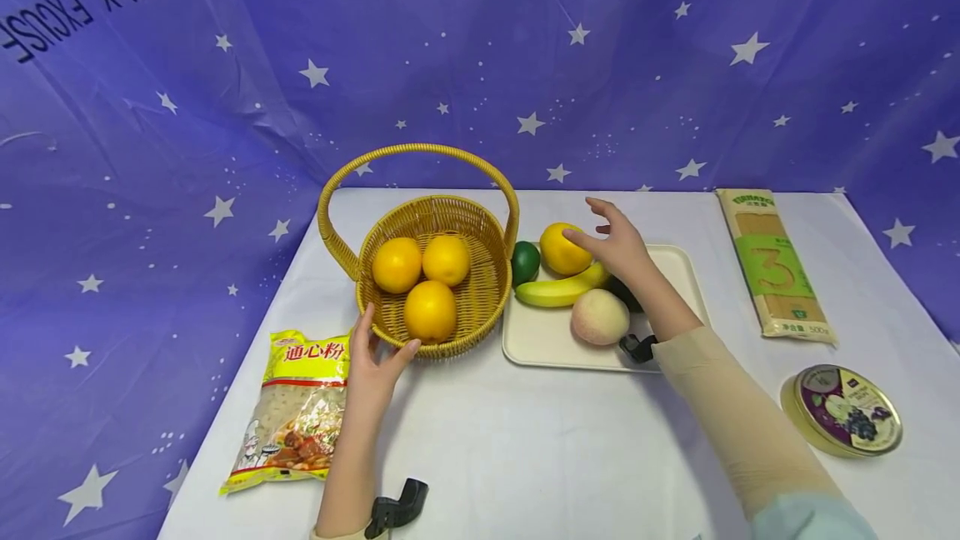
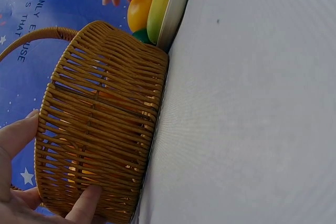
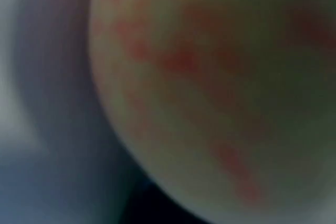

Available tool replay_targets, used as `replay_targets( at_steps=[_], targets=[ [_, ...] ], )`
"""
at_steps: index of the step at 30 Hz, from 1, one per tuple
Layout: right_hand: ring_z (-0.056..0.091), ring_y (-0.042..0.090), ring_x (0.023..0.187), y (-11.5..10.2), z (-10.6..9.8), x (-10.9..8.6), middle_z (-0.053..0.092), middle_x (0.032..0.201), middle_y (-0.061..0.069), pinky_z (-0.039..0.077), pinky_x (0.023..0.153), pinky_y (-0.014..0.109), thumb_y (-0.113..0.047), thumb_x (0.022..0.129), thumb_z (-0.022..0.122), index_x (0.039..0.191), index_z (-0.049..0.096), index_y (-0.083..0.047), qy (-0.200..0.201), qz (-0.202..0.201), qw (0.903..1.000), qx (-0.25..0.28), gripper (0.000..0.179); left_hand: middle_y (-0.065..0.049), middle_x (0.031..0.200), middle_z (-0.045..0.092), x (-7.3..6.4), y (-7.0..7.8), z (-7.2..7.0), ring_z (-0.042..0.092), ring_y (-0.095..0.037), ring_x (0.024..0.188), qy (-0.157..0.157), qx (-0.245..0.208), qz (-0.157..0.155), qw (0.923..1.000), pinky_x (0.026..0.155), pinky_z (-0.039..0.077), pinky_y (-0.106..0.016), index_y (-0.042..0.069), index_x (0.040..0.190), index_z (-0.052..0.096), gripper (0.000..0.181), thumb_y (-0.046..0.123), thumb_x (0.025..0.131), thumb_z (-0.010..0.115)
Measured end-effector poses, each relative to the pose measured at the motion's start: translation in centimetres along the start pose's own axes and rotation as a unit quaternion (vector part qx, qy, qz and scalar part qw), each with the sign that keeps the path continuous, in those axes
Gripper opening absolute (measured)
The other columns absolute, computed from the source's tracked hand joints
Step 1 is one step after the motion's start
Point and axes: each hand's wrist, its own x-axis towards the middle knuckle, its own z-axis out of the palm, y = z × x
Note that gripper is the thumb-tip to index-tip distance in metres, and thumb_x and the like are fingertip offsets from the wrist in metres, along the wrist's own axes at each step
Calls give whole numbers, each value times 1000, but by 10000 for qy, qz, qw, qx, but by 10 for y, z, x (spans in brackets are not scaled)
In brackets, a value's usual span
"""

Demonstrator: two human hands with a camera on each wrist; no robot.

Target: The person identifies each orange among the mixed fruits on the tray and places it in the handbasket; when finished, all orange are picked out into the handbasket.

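Note:
A yellow wicker basket with a tall handle holds three oranges. At its near left rim, my left hand touches it with thumb and fingers spread; in the left wrist view fingertips rest against the woven outer wall. My right hand hovers over a cream tray, thumb and fingers apart beside another orange. Also on that tray are a banana, a dark green fruit, a peach and a dark item partly hidden by the right arm. The peach fills the right wrist view, blurred.
Left of the basket lies a yellow bag of pasta, partly behind the left arm. A pack of long noodles lies at the right, with a round tin nearer. A starry purple cloth hangs behind the white table.

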Motion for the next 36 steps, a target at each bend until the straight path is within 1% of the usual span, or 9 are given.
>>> replay_targets(
  at_steps=[3,7,9,12,15,19,26,31,36],
  targets=[
    [39,42,129,6,5,7,31,152,16,36,105,56,-54,85,67,152,30,-16,-256,48,9991,-334,86,-5,159,0,-2,5,1,11,-28,144,-15,-65,-20,10000,111,32,-44,20,156,14,91,11,87,73],
    [42,42,126,14,12,15,32,152,16,38,103,55,-59,83,66,151,32,-15,-528,46,9960,-721,88,-6,159,1,-3,8,1,12,-29,144,-14,-33,1,10000,111,32,-45,19,156,14,90,11,88,72],
    [44,41,125,15,16,16,33,151,16,39,102,55,-58,84,66,151,33,-14,-612,-12,9953,-748,88,-5,159,1,-2,4,0,12,-29,144,0,13,31,10000,110,32,-44,20,156,15,90,14,87,73],
    [43,39,126,16,19,16,37,149,15,39,103,54,-55,85,66,150,35,-13,-660,-61,9957,-648,83,-4,159,2,-2,2,-1,13,-28,144,22,97,64,9999,109,34,-44,22,156,15,91,17,87,74],
    [42,38,128,14,20,15,40,147,15,38,104,53,-53,86,66,148,38,-13,-637,-76,9964,-562,79,-3,159,2,-2,0,-1,13,-27,144,43,141,79,9999,109,35,-44,23,156,16,91,18,87,74],
    [43,37,127,13,20,14,44,143,16,40,103,52,-51,87,66,146,42,-13,-569,-96,9967,-570,75,-4,159,1,-2,0,-1,13,-27,144,58,136,122,9998,108,35,-45,22,156,16,90,17,87,74],
    [44,36,126,15,20,13,45,142,15,41,102,51,-47,87,68,144,43,-12,-378,-162,9977,-542,72,-5,159,0,-2,0,1,12,-29,144,43,30,127,9999,110,33,-47,20,156,15,90,13,87,73],
    [49,36,118,13,17,9,47,139,16,46,97,48,-46,87,68,143,45,-13,-154,-162,9995,-229,68,-5,159,-2,-2,1,2,11,-29,144,48,77,99,9999,110,32,-46,21,156,15,91,12,87,73],
    [50,35,110,1,11,2,48,136,15,47,91,47,-48,87,68,142,47,-15,54,-229,9996,181,67,-5,159,-2,-2,1,2,11,-29,144,39,55,85,9999,110,32,-45,20,156,15,90,13,87,73]
  ],
)
